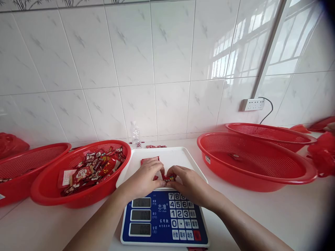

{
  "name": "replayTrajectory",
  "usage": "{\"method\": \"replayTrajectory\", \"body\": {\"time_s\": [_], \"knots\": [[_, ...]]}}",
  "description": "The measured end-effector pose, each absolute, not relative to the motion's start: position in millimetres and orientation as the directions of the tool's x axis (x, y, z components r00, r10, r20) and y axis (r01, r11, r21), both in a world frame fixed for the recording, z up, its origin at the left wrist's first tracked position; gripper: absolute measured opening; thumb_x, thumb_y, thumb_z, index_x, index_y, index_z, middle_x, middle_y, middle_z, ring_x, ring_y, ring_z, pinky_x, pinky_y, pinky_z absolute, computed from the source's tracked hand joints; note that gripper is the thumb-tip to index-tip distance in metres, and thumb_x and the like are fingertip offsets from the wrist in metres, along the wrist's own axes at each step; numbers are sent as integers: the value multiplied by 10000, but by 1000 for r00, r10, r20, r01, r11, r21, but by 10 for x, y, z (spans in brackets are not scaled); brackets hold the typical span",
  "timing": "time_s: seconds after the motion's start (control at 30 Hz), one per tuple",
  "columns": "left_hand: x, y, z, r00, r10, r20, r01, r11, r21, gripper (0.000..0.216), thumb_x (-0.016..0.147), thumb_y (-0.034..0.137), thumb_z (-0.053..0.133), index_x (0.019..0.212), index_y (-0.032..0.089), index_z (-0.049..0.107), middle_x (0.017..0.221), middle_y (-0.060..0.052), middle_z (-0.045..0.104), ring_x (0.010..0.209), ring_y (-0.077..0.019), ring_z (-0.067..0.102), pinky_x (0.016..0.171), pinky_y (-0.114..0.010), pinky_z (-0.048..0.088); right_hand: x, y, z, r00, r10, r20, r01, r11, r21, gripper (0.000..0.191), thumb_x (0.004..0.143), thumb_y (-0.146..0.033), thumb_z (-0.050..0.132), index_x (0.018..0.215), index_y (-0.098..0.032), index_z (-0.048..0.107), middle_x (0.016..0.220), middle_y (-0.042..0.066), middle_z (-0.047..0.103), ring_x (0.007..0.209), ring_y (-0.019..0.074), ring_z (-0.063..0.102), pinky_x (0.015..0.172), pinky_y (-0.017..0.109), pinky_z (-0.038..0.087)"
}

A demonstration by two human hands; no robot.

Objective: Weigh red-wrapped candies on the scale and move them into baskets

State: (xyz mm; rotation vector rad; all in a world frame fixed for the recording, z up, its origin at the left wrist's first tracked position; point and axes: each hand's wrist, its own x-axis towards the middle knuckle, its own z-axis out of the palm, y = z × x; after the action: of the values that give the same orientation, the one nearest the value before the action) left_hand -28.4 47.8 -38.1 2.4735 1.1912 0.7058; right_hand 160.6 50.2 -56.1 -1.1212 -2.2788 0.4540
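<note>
Our left hand (146,177) and right hand (187,183) pinch red packets (167,178) at the tray's (178,157) near edge, frame centre; bare tray beyond.

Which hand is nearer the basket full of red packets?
Left. The left hand rests on the scale tray just right of that basket; the right hand lies farther right, beyond the left.

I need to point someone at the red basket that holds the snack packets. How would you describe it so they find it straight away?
Start at the blue-faced scale with its white tray, where the left hand and right hand meet. The basket of packets sits directly left of that tray. Unlike the other red baskets, it holds a heap of red snack packets.
</note>
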Motion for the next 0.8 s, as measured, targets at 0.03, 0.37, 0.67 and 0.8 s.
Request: {"method": "replayTrajectory", "body": {"time_s": [0.03,0.37,0.67,0.8], "knots": [[-272,471,-373,517,802,299,631,-593,501,28,806,236,591,828,221,584,971,-9,600,1036,-208,522,872,-333,423,1605,507,-576,-493,793,358,575,606,-551,80,832,-234,569,908,-221,592,926,34,663,793,171,600,681,295,458],[-234,468,-331,450,857,252,376,-437,817,98,821,282,574,818,184,560,804,-6,645,721,-132,595,656,-262,466,1691,573,-595,-444,827,344,540,553,-634,406,880,-488,461,597,-197,458,534,-42,438,500,102,367,457,241,260],[-456,495,-278,375,906,196,690,-414,594,226,788,331,578,977,222,635,1004,-36,640,885,-196,607,783,-315,470,1853,788,-501,-134,944,301,-154,280,-947,368,811,-513,580,787,-150,637,702,16,590,579,105,523,568,241,454],[-554,494,-235,435,898,73,799,-422,429,323,759,320,589,1065,228,635,1132,-55,584,1063,-226,529,919,-331,400,2104,995,-416,234,962,142,-638,262,-724,179,860,-348,574,829,-182,634,661,-25,574,505,61,493,491,166,465]]}}
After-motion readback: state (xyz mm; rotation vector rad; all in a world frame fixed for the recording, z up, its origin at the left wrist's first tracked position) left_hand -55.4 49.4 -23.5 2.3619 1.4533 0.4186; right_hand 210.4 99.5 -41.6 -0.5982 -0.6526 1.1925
